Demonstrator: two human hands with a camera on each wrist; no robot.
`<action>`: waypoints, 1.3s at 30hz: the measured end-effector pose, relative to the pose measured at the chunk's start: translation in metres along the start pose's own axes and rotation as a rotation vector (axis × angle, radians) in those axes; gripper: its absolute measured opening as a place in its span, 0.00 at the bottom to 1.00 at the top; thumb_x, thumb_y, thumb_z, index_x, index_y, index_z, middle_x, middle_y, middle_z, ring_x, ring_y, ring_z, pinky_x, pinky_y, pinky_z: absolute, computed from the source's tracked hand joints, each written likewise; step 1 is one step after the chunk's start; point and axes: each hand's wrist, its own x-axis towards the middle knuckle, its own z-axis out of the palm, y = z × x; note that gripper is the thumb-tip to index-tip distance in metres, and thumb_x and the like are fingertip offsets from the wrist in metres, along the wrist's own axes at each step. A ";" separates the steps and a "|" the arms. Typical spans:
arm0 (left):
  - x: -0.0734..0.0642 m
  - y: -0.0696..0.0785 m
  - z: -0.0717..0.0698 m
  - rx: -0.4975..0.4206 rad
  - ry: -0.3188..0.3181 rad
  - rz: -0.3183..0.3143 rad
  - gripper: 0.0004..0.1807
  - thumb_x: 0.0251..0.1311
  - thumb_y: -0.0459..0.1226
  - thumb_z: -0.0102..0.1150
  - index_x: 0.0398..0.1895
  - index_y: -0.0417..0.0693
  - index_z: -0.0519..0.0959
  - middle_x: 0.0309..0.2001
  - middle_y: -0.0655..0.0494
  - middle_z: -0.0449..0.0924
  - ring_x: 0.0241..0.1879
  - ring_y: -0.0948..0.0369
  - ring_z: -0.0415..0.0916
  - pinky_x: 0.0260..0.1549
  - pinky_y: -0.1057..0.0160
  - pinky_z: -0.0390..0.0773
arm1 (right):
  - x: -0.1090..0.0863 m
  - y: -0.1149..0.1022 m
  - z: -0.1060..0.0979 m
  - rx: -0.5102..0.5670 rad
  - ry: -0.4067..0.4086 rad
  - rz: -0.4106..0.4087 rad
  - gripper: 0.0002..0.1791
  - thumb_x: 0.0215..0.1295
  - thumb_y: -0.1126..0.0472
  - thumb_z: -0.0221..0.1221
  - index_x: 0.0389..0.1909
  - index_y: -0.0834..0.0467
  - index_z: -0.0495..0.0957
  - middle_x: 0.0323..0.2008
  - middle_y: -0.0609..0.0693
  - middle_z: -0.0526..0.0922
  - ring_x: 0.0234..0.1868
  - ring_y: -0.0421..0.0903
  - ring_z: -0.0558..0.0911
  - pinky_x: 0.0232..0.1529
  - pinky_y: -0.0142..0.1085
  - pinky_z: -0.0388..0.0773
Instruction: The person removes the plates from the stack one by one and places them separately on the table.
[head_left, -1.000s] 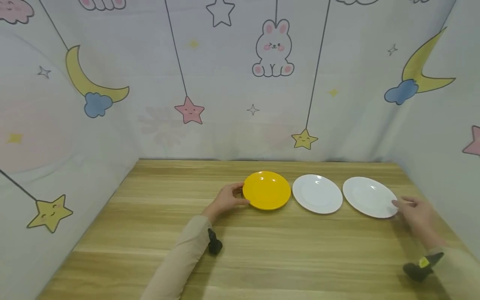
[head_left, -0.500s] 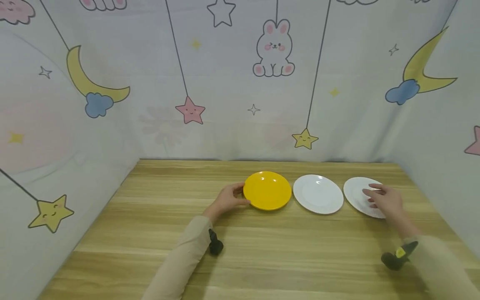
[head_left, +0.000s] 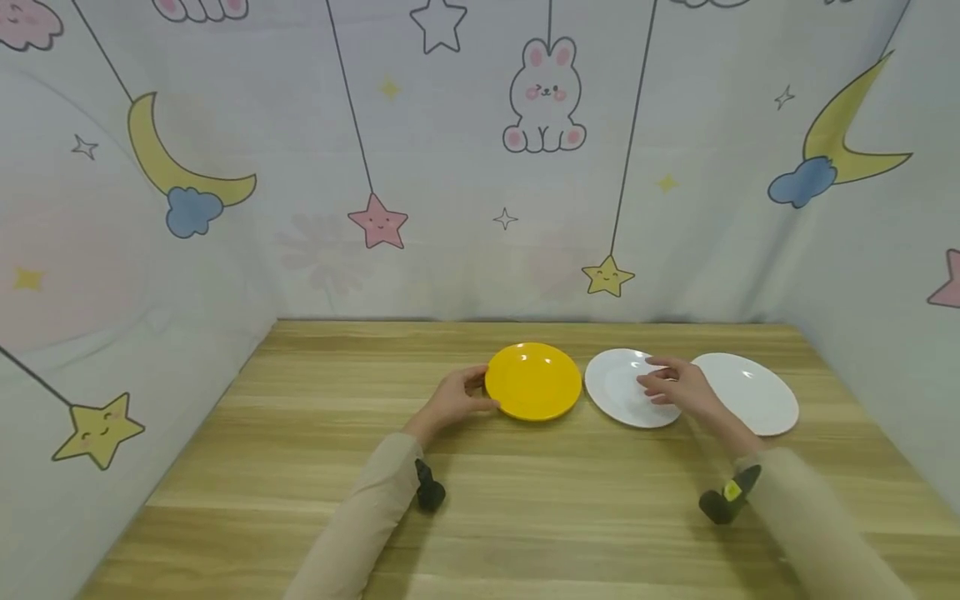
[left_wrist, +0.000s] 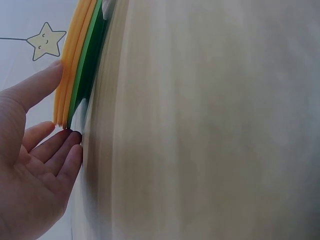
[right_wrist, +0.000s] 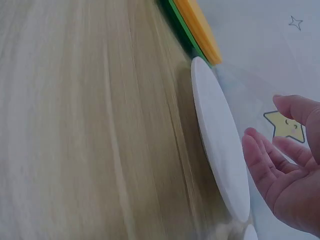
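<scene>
A stack of yellow plates (head_left: 533,381) stands at the back of the table, with a green plate (left_wrist: 86,60) under the yellow ones. My left hand (head_left: 456,394) rests at the stack's left edge, its thumb and fingertips right at the rims, not curled round them. To the right lie a middle white plate (head_left: 622,392) and an outer white plate (head_left: 757,396). Over the right part of the middle plate is my right hand (head_left: 678,390), fingers loosely spread and holding nothing. In the right wrist view its fingertips (right_wrist: 251,142) show above that plate's face.
The wooden table (head_left: 525,508) stretches out in front of the plates. Behind it hangs a pale cloth (head_left: 450,275) printed with moons, stars and a rabbit, and more cloth flanks both sides. A dark wrist device (head_left: 429,487) sits on the left sleeve, another on the right.
My right hand has moved left, from the right edge of the outer white plate, across it, to over the middle white plate. The left hand and the plates have stayed put.
</scene>
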 end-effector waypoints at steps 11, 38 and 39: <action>-0.011 0.022 -0.004 -0.002 -0.029 -0.008 0.35 0.51 0.30 0.63 0.62 0.30 0.61 0.60 0.37 0.64 0.59 0.45 0.63 0.59 0.50 0.63 | 0.016 -0.012 0.041 0.068 -0.066 -0.006 0.32 0.60 0.57 0.58 0.59 0.71 0.62 0.45 0.66 0.75 0.34 0.46 0.81 0.34 0.35 0.81; -0.006 0.010 -0.002 -0.011 -0.026 -0.029 0.37 0.50 0.31 0.64 0.63 0.31 0.60 0.61 0.37 0.64 0.59 0.45 0.63 0.58 0.50 0.65 | 0.026 -0.029 0.080 0.049 -0.060 0.004 0.30 0.57 0.65 0.58 0.58 0.74 0.62 0.50 0.70 0.72 0.37 0.50 0.81 0.33 0.35 0.81; -0.004 0.005 -0.001 -0.010 -0.019 -0.033 0.37 0.50 0.32 0.65 0.63 0.32 0.61 0.61 0.38 0.64 0.59 0.46 0.63 0.58 0.50 0.65 | 0.026 -0.031 0.081 0.046 -0.064 0.006 0.30 0.57 0.65 0.58 0.58 0.74 0.62 0.50 0.70 0.72 0.37 0.50 0.82 0.33 0.35 0.81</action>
